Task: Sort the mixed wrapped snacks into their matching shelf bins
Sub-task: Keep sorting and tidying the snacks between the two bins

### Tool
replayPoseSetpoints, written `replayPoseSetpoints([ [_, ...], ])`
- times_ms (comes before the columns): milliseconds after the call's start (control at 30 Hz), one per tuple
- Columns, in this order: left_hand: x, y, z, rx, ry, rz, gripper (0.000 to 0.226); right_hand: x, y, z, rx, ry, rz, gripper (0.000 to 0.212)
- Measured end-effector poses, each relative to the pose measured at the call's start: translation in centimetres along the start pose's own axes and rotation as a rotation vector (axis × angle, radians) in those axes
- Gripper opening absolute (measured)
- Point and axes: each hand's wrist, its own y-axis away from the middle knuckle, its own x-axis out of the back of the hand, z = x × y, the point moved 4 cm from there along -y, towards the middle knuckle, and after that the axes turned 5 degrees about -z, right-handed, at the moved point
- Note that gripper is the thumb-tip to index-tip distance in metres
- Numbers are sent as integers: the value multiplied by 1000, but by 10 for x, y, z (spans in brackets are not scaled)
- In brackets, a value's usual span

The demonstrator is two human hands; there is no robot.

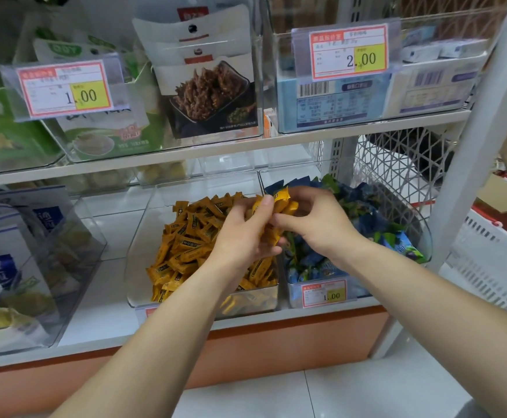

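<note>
A clear middle bin (143, 233) on the lower shelf holds a heap of orange wrapped snacks (186, 239). Right of it, a second clear bin (424, 236) is full of blue wrapped snacks (367, 212). My left hand (243, 233) is over the wall between the two bins and grips a bunch of orange snacks (276, 233). My right hand (315, 218) is just above the blue bin and pinches orange snacks (285, 202) against the left hand's bunch. Both hands touch at the fingertips.
A clear bin (74, 263) of white and blue bags stands at the left. The upper shelf (246, 146) carries bins of green and white packets and blue boxes with price tags. A white lattice basket (397, 164) sits behind, a white crate (493, 260) at the right.
</note>
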Motion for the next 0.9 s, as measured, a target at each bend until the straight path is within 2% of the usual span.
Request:
replayPoseSetpoints([
  [100, 9, -2, -1, -22, -71, 67, 39, -6, -2, -2, 2, 90, 28, 36],
  [167, 21, -6, 1, -12, -85, 135, 45, -7, -4, 1, -28, 3, -6, 57],
  [233, 40, -8, 5, -77, -234, 198, 44, 0, -7, 5, -49, 22, 7, 63],
  [333, 71, -8, 7, -185, -822, 245, 34, 23, -14, 19, -77, 239, 85, 34],
  [400, 85, -10, 4, -154, -1114, 236, 36, 30, -14, 33, -151, 362, 0, 16],
  [467, 90, -12, 5, -150, -1266, 261, 43, 27, -12, 50, -203, 517, -146, 11],
  [533, 82, -12, 12, -231, -1301, 307, 49, 18, -10, 62, -201, 675, -252, 29],
  [600, 63, -9, 13, -304, -1235, 255, 49, 10, -12, 69, -189, 850, -279, 54],
  [667, 40, -6, 5, -302, -1151, 106, 52, 4, -15, 70, -172, 969, -304, 50],
  [767, 17, -4, -16, -202, -1101, -60, 59, 2, -16, 66, -159, 940, -364, 28],
  [900, 19, -8, -30, -105, -997, -67, 66, 35, -25, 48, -112, 977, -94, 29],
])
